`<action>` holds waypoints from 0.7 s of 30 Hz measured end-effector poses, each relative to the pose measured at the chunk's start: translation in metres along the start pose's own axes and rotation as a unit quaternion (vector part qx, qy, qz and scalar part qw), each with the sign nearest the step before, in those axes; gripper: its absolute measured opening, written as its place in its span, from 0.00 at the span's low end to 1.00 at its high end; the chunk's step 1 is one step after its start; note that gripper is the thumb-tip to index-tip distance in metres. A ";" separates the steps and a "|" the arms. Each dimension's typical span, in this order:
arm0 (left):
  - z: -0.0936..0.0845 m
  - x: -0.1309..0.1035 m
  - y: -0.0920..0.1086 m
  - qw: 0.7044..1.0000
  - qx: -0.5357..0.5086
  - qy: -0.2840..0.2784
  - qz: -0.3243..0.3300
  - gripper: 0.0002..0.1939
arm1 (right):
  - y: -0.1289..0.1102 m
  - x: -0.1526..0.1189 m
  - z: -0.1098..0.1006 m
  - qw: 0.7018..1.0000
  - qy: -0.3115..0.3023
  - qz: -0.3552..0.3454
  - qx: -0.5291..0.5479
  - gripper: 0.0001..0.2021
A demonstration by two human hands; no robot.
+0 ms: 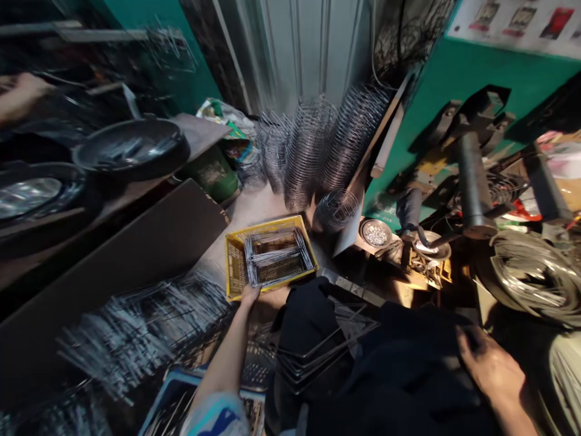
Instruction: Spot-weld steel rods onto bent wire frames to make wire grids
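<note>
A yellow plastic crate (232,266) stands on the floor at the centre, with stacked rectangular wire frames (279,257) inside. My left hand (250,294) is at the crate's near left edge, beside the corner of the wire frames; its fingertips are too small to make out. On the right, my right hand (492,363) rests beside the dark clothing of my lap, its fingers apart and nothing in them. Several bent wire frames (313,363) lie across my lap.
Tall stacks of wire rings (311,151) stand behind the crate. A green machine (499,79) is at the right, above a coil (531,272). Wire pieces (154,327) pile up at the left, below a dark panel (136,254). Another person's hand (25,97) shows far left.
</note>
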State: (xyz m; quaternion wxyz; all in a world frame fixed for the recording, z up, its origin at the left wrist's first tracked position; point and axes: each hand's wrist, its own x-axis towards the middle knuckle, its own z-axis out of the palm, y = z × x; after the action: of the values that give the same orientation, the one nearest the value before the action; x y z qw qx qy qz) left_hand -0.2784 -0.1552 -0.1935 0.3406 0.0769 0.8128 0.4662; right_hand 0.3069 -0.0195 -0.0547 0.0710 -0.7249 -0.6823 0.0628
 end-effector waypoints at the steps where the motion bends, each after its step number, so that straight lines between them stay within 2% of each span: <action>1: -0.003 -0.011 -0.002 0.999 0.024 -0.028 0.007 0.12 | -0.002 -0.002 -0.002 1.000 0.010 -0.009 -0.018 0.15; 4: -0.013 -0.061 0.000 0.987 0.069 -0.139 0.038 0.13 | -0.009 -0.005 -0.006 0.996 0.034 -0.043 -0.074 0.20; 6: -0.018 -0.104 0.011 0.962 0.111 -0.229 0.096 0.14 | -0.013 -0.005 -0.006 0.993 0.050 -0.058 -0.093 0.20; 7: -0.020 -0.127 0.019 0.931 0.158 -0.282 0.172 0.14 | -0.014 -0.005 -0.005 0.992 0.054 -0.062 -0.094 0.20; 9: -0.019 -0.168 0.034 0.857 0.253 -0.333 0.302 0.14 | -0.013 -0.005 -0.003 0.992 0.064 -0.071 -0.085 0.20; 10: -0.017 -0.186 0.040 0.825 0.292 -0.337 0.348 0.13 | -0.012 -0.005 -0.002 0.992 0.067 -0.077 -0.079 0.20; 12: -0.010 -0.210 0.045 0.781 0.353 -0.320 0.403 0.13 | -0.010 -0.007 -0.001 0.992 0.074 -0.087 -0.062 0.20; 15: 0.002 -0.223 0.047 0.737 0.407 -0.294 0.452 0.16 | -0.002 -0.010 -0.005 0.993 0.084 -0.080 -0.007 0.21; 18: 0.008 -0.223 0.056 0.723 0.403 -0.299 0.475 0.18 | 0.014 -0.014 -0.013 0.990 0.083 -0.078 0.087 0.22; 21: 0.010 -0.223 0.074 0.738 0.379 -0.294 0.474 0.18 | 0.031 -0.021 -0.019 0.980 0.096 -0.061 0.163 0.21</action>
State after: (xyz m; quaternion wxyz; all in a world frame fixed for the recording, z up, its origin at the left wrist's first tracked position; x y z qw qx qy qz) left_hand -0.1177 -0.2063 -0.0295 0.2404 0.7084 0.6400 0.1755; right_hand 0.3400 -0.0421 -0.0419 0.2571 -0.6629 -0.6961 0.0991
